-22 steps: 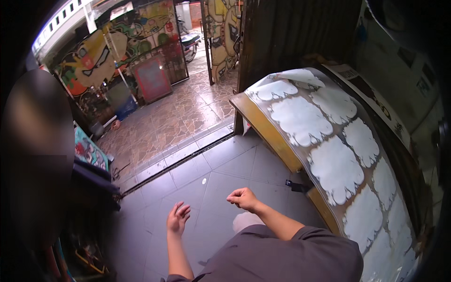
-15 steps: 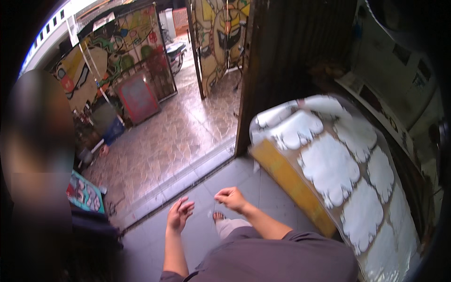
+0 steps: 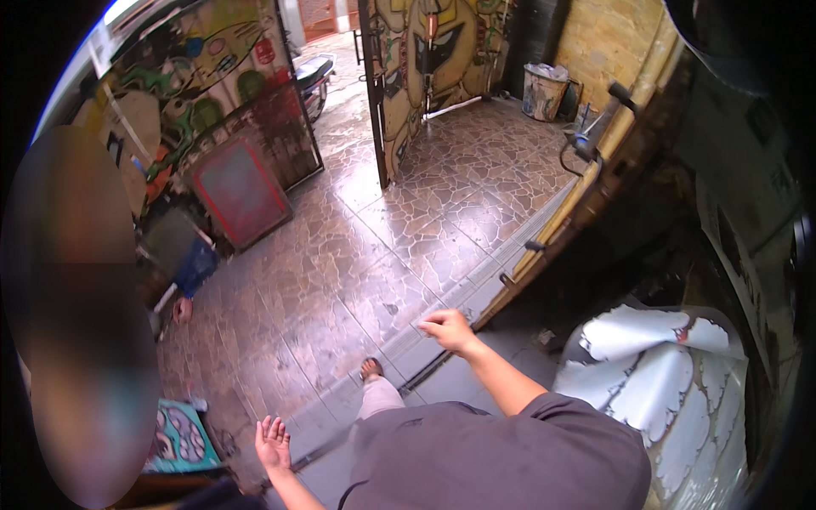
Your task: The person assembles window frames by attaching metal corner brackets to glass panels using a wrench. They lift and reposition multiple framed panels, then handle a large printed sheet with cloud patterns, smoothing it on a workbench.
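A person stands at a doorway between a grey tiled floor (image 3: 442, 387) and a wet stone-paved yard (image 3: 374, 255).

The right hand (image 3: 448, 329), fingers loosely curled on nothing, hovers over the metal door track (image 3: 476, 293); the left hand (image 3: 273, 442) hangs spread and empty near a painted board (image 3: 177, 438). A sandalled foot (image 3: 371, 369) rests at the threshold. A white patterned sheet (image 3: 671, 382) lies right; a red panel (image 3: 240, 191) leans by a painted wall (image 3: 178, 93).

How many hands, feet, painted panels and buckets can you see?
Hands: 2, the left hand open and the right hand loosely curled, both holding nothing
Feet: 1, a sandalled foot at the door track
Painted panels: 2, the red-framed panel and the small teal painted panel
Buckets: 1, a pale bucket
Total: 6
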`<control>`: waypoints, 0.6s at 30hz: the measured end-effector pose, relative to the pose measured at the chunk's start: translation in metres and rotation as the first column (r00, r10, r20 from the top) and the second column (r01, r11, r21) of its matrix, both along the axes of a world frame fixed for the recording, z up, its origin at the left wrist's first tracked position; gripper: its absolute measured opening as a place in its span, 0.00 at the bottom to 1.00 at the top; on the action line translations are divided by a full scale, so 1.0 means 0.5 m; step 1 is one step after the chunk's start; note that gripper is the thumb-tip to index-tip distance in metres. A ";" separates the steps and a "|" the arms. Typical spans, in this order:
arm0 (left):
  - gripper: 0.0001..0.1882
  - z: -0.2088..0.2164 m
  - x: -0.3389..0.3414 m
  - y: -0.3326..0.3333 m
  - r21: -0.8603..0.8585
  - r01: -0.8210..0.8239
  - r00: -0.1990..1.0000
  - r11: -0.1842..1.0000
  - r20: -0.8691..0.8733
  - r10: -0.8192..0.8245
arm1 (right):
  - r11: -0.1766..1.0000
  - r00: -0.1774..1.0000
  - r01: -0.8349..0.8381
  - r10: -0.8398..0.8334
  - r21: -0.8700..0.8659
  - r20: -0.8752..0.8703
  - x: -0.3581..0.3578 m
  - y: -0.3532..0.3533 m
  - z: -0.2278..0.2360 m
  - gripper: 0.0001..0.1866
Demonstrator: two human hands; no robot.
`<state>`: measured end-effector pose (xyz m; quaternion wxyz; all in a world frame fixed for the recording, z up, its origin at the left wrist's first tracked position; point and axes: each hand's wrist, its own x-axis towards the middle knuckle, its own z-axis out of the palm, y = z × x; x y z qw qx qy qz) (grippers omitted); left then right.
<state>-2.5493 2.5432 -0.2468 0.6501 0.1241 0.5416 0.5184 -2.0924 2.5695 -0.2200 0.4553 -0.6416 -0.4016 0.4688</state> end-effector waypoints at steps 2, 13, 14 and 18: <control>0.25 -0.003 0.039 0.197 0.009 0.103 0.995 0.995 -0.004 -0.103 | 0.981 0.982 0.186 -0.183 -0.062 0.055 0.053 0.070 -0.044 0.06; 0.20 0.186 0.874 0.959 0.389 0.754 0.548 0.529 0.072 -0.834 | 0.726 0.736 0.657 -0.676 -0.203 -0.037 0.371 0.405 -0.016 0.06; 0.19 0.180 0.952 0.977 0.441 0.769 0.495 0.462 0.047 -0.868 | 0.709 0.725 0.675 -0.689 -0.204 0.000 0.414 0.439 -0.042 0.06; 0.17 0.137 1.165 1.016 0.207 0.929 0.270 0.306 0.185 -0.945 | 0.711 0.734 0.670 -0.677 -0.212 0.053 0.599 0.584 -0.139 0.05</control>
